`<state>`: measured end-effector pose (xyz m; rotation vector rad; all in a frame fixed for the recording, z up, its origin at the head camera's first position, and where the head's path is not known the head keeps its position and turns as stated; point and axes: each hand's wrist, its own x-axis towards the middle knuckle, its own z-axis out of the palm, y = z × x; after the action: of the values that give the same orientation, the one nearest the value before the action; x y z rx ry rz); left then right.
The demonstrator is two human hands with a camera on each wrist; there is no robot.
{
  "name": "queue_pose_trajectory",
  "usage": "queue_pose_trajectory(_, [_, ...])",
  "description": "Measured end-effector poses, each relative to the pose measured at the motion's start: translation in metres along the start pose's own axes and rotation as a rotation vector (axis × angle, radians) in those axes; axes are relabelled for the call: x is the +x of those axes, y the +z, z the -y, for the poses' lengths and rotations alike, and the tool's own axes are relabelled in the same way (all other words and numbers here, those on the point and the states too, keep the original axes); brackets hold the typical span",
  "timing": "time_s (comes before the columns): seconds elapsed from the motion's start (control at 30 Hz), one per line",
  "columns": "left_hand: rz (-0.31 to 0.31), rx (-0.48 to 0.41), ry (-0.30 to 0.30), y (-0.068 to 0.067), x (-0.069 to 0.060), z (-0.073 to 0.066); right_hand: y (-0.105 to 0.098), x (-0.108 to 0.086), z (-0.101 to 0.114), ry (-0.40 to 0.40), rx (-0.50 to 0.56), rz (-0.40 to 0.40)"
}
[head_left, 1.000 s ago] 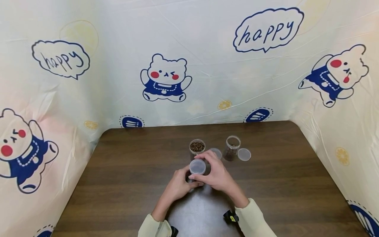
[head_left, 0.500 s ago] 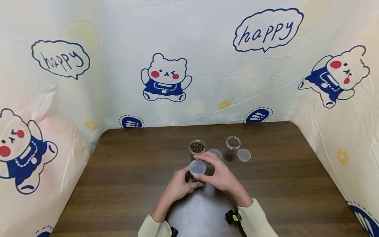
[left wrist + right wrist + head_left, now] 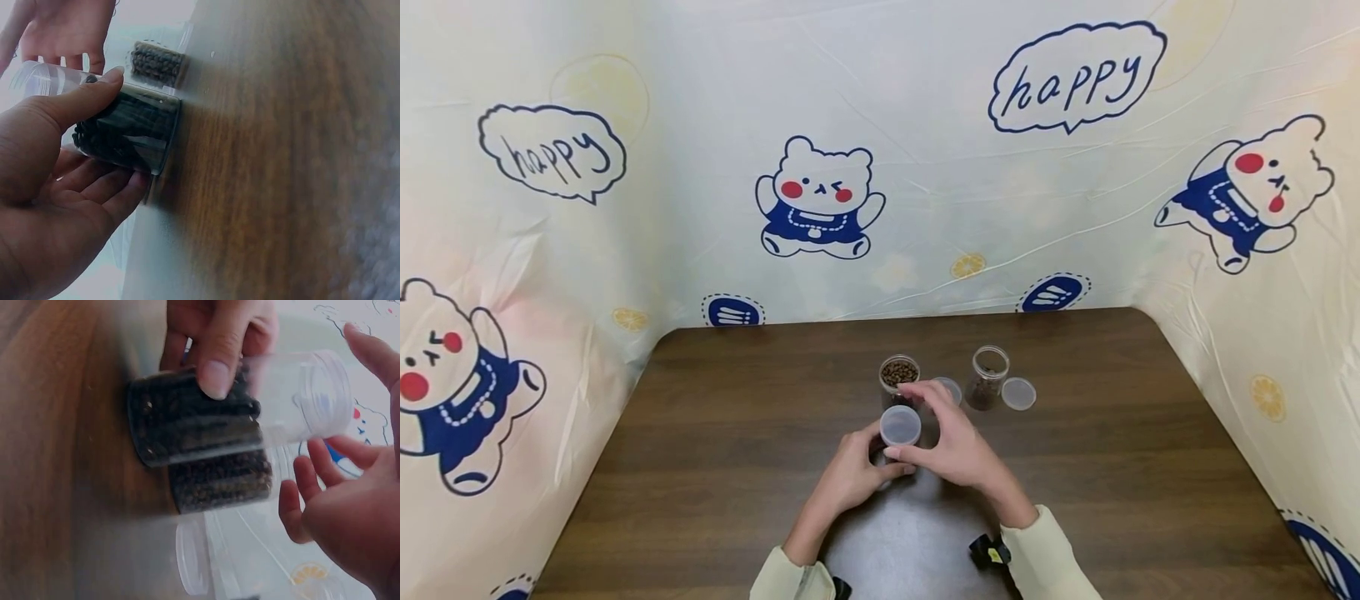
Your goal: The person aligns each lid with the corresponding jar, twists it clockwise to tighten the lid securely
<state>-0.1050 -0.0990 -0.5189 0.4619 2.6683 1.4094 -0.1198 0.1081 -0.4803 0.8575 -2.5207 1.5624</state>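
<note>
My left hand (image 3: 850, 468) grips a clear plastic jar (image 3: 187, 419) of dark beans, upright on the table, thumb on one side and fingers on the other. A translucent screw lid (image 3: 900, 426) sits on top of this jar. My right hand (image 3: 958, 446) stands around the lid, thumb and fingers spread on opposite sides; in the right wrist view the thumb is apart from it and the fingertips are close to its rim. Just behind stands an open jar of brown beans (image 3: 899, 372), partly hidden by my right fingers.
Another open jar (image 3: 988, 379), partly filled with dark contents, stands back right. One loose lid (image 3: 1018, 393) lies beside it, and a second loose lid (image 3: 949, 388) lies between the jars, partly behind my right hand. A printed cloth (image 3: 925, 208) hangs behind the wooden table (image 3: 737, 433).
My right thumb and fingers have shifted slightly around the lid, the fingers now a little further right. My left hand and the jar have stayed in place.
</note>
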Motion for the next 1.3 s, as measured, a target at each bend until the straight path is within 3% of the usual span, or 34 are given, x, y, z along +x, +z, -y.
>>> queue_pose_trajectory(0.17, [-0.015, 0.010, 0.003, 0.001, 0.001, 0.000, -0.008, 0.001, -0.001, -0.065, 0.026, 0.053])
queue_pose_trajectory(0.33, [-0.018, 0.012, -0.001, 0.001, 0.000, 0.000, -0.004, 0.001, -0.001, -0.072, 0.022, 0.020])
queue_pose_trajectory(0.53, [-0.010, -0.006, 0.009, 0.001, 0.000, 0.002, 0.011, 0.001, 0.003, 0.093, 0.000, -0.069])
queue_pose_trajectory(0.63, [-0.010, -0.007, 0.019, 0.001, 0.000, 0.002, 0.012, 0.001, 0.005, 0.151, -0.006, -0.073])
queue_pose_trajectory(0.73, [-0.009, -0.013, 0.014, 0.000, 0.000, 0.003, 0.007, 0.000, 0.004, 0.105, -0.009, -0.036])
queue_pose_trajectory(0.87, [-0.011, -0.004, 0.015, 0.001, -0.001, 0.003, -0.001, 0.000, 0.000, -0.018, 0.003, 0.037])
queue_pose_trajectory(1.0, [-0.017, 0.015, 0.008, 0.001, -0.001, 0.002, -0.003, 0.000, -0.002, -0.053, -0.006, 0.061])
queue_pose_trajectory(1.17, [-0.019, 0.026, 0.012, 0.002, 0.000, 0.002, 0.003, 0.000, 0.001, -0.019, -0.069, -0.027])
queue_pose_trajectory(1.3, [-0.038, 0.052, 0.029, 0.002, -0.001, 0.001, 0.012, 0.000, 0.004, -0.043, -0.152, -0.134])
